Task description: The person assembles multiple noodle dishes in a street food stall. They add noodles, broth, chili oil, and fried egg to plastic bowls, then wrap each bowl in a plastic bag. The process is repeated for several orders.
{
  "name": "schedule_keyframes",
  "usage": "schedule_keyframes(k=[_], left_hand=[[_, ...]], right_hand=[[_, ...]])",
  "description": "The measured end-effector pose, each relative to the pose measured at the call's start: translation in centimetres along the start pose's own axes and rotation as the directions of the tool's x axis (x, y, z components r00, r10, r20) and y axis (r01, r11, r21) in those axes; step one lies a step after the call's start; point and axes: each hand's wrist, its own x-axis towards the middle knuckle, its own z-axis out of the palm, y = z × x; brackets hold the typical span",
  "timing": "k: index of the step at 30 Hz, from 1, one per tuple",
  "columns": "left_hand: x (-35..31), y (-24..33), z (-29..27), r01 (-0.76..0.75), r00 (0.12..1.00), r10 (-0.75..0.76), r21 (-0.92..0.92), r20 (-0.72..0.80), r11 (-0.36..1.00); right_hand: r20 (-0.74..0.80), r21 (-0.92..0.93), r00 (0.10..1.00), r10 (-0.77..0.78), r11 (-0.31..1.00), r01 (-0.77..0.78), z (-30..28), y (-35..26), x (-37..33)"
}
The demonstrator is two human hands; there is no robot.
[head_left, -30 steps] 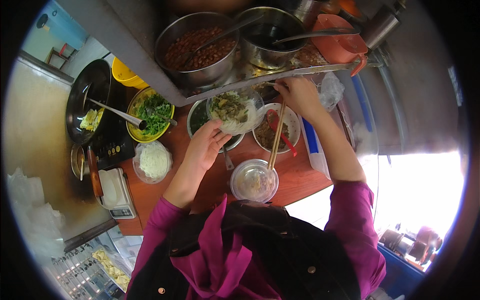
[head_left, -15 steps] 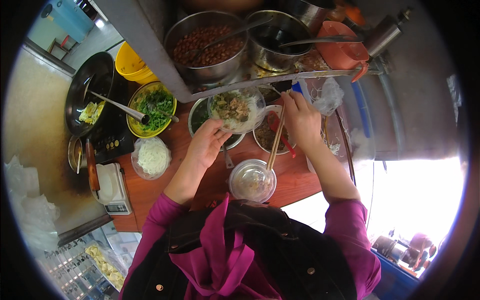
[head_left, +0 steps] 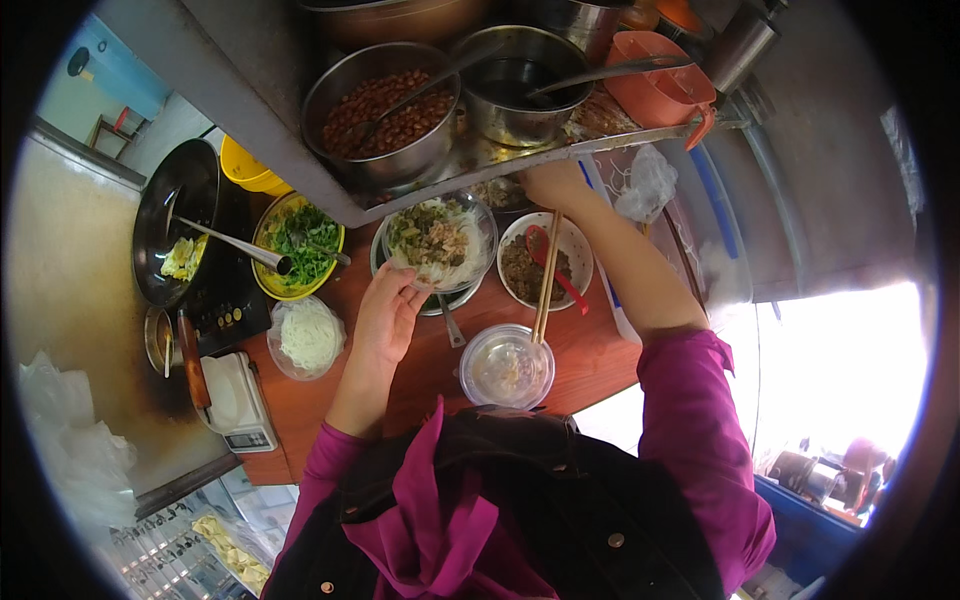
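A clear plastic bowl of white noodles topped with greens and minced bits is in my left hand, gripped at its near rim. It hovers over a metal bowl with a handle sticking out. My right hand reaches under the shelf edge, closed above a dark container of food; what the fingers hold is hidden. Below that wrist sits a white bowl of brown mince with a red spoon. Wooden chopsticks cross it, their near ends at a clear round container.
The metal shelf overhangs, carrying a pot of peanuts, a pot of dark liquid and a red jug. To the left are a noodle bowl, greens, a wok and a scale.
My left hand and the noodle bowl have shifted slightly left in view. My right hand has gone farther left and deeper under the shelf edge, uncovering the mince bowl.
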Motion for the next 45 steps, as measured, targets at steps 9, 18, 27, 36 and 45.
schedule_keyframes(k=[9,18,27,36,45], left_hand=[[0.9,-0.3,0.1,0.056,0.998,-0.057,-0.034,-0.01,0.998],[1.0,-0.4,-0.1,0.101,0.995,-0.101,-0.077,-0.004,0.992],[-1.4,-0.2,-0.7,0.105,0.984,-0.088,-0.103,0.158,0.989],[-9.5,-1.8,-0.5,-0.038,0.992,0.038,-0.008,0.123,0.999],[-17.3,-4.8,3.4,-0.15,0.961,0.112,0.139,0.253,0.979]], right_hand=[[-0.007,0.525,0.999,0.044,0.85,-0.034,-6.3,1.4,-4.9],[-0.607,-0.204,0.709,-0.359,0.933,0.298,-6.3,-6.3,-12.2],[-0.463,-0.106,0.877,-0.132,0.99,0.093,-2.8,-3.2,-7.5],[-0.195,0.9,0.953,0.234,0.429,0.079,-4.9,-7.6,-18.3],[0.033,0.993,0.998,0.049,0.108,-0.038,-7.9,-7.6,-27.3]])
